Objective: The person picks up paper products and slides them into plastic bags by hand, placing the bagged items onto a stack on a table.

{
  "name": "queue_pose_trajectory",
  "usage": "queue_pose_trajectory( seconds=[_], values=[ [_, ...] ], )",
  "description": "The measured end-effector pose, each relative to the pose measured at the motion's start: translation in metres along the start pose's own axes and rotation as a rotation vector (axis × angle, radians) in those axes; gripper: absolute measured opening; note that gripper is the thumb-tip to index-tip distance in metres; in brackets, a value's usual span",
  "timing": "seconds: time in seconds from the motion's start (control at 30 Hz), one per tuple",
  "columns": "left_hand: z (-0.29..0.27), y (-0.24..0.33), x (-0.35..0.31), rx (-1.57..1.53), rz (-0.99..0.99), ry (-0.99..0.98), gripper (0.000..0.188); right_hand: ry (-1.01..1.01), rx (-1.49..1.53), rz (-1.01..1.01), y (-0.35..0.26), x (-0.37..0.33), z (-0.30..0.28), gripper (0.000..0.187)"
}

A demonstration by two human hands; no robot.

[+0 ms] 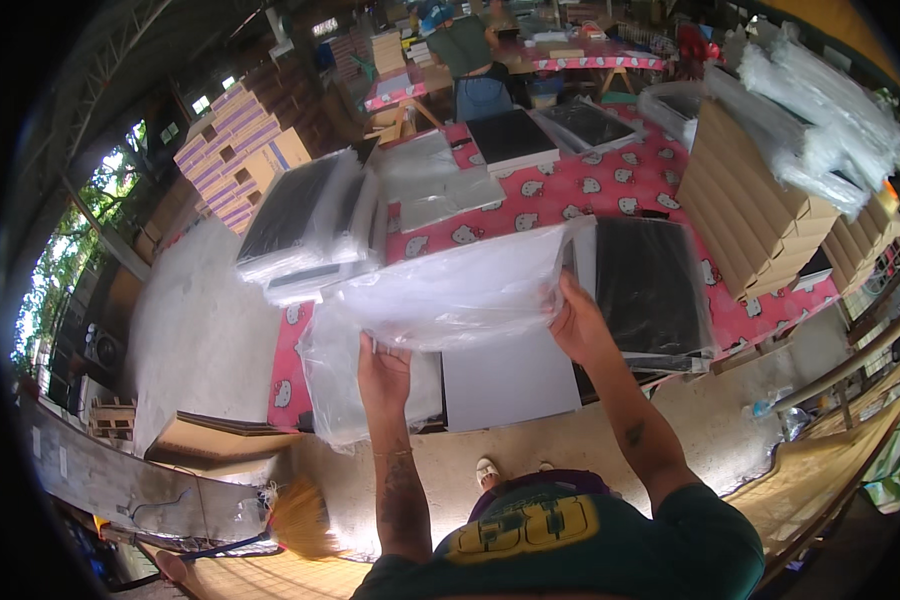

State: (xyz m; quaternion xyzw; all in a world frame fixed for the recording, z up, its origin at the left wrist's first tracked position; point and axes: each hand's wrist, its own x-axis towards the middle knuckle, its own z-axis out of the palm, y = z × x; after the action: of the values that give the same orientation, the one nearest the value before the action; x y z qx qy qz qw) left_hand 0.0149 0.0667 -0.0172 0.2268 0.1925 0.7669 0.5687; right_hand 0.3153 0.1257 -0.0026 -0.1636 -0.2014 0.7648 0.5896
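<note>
- Above the tabletop (540,183)'s near edge — left hand (383,375), fingers gripping a translucent plastic bag (450,285)
- Right hand (575,318), fingers pinching its right end
- Beneath — a white panel (510,385)

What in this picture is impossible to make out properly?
All in the head view:
White panel: far edge hidden behind the raised translucent plastic.
Right shoe: mostly hidden by the wearer's clothing.
Background worker: feet hidden behind the pink-covered table.
Far tabletop items: too small and blurred.

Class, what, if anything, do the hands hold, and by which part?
A clear plastic sleeve: the left hand at its near edge, the right hand at its right end.
</note>
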Motion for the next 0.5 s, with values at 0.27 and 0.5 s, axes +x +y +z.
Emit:
queue_pose_trajectory(
  seconds=[0.27, 0.5],
  values=[
    [0.051, 0.012, -0.01, 0.227, 0.072, 0.117, 0.022, -0.043, 0.104, -0.006, -0.03, -0.005, 0.012, 0.016],
    [-0.031, -0.029, 0.005, -0.026, -0.189, 0.228, 0.014, 0.174, 0.259, 0.18, -0.002, -0.004, -0.034, 0.011]
  ],
)
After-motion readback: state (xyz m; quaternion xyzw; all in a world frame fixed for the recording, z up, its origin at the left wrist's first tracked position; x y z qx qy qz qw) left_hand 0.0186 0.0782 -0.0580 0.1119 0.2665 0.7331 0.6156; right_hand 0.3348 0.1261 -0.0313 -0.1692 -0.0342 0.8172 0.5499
